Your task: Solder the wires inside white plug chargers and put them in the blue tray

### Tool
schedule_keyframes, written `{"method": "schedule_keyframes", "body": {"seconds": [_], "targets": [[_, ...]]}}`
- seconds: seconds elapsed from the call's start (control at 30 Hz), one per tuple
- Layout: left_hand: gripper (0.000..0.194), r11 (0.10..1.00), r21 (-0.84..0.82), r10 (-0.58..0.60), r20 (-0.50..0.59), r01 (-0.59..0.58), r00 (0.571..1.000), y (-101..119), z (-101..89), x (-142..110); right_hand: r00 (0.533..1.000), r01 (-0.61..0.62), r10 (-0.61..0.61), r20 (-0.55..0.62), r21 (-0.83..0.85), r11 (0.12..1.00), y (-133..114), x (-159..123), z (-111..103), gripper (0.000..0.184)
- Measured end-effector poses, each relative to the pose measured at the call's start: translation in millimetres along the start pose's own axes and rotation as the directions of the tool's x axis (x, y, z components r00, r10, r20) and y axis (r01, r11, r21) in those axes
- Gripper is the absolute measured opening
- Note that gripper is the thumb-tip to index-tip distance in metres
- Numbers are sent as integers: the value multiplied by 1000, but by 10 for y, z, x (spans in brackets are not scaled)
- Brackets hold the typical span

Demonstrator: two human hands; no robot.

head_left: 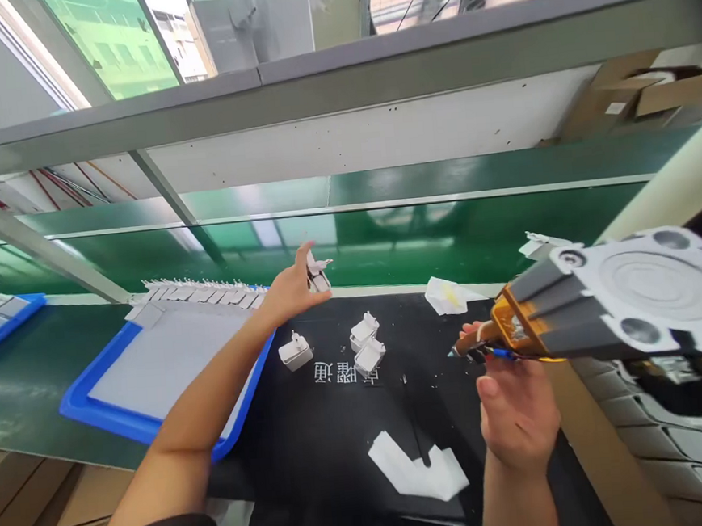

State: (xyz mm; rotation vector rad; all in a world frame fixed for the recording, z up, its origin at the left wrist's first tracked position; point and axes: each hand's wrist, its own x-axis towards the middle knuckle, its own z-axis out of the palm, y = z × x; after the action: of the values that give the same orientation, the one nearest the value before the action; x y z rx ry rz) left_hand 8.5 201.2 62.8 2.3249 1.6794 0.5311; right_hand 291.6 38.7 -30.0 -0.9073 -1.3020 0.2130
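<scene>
My left hand (292, 288) is raised over the far edge of the black mat, closed on a small white plastic housing (317, 274) with prongs, like a plug adapter. My right hand (517, 412) is wrapped round a grey and orange tool (529, 318). The tool's narrow pointed nozzle faces left over the mat, and its bulk hides part of my fingers. Between my hands lie more white housings: one on the left (296, 352) and two side by side, a rear one (364, 330) and a front one (370, 355).
A blue-rimmed tray (107, 409) with a row of white housings (201, 291) stands left. The black mat (316, 436) bears a thin dark stick (417, 428), white paper (419, 468) and crumpled paper (448, 296). Another blue tray (4, 331) is far left; cardboard boxes (635, 99) stand behind.
</scene>
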Motion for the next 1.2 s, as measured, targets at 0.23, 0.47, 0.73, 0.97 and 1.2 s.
{"method": "schedule_keyframes", "body": {"seconds": [0.23,0.47,0.73,0.97,1.2], "targets": [[98,997,-60,-41,138,50,990,259,344,-1543,985,-31,50,-165,117,993,-151,46,199,53],[117,946,-248,-198,68,209,978,198,924,-2043,996,-38,38,-83,2,999,-116,182,209,60],[105,825,-540,-155,66,166,986,-69,884,-2127,994,-102,107,26,-136,985,-28,257,116,71],[55,813,-559,-155,68,166,986,-80,968,-2130,972,-220,232,45,-193,956,32,407,6,72],[34,834,-540,-94,55,109,994,-135,1018,-2147,931,-294,360,53,-474,830,192,510,-512,49]]}}
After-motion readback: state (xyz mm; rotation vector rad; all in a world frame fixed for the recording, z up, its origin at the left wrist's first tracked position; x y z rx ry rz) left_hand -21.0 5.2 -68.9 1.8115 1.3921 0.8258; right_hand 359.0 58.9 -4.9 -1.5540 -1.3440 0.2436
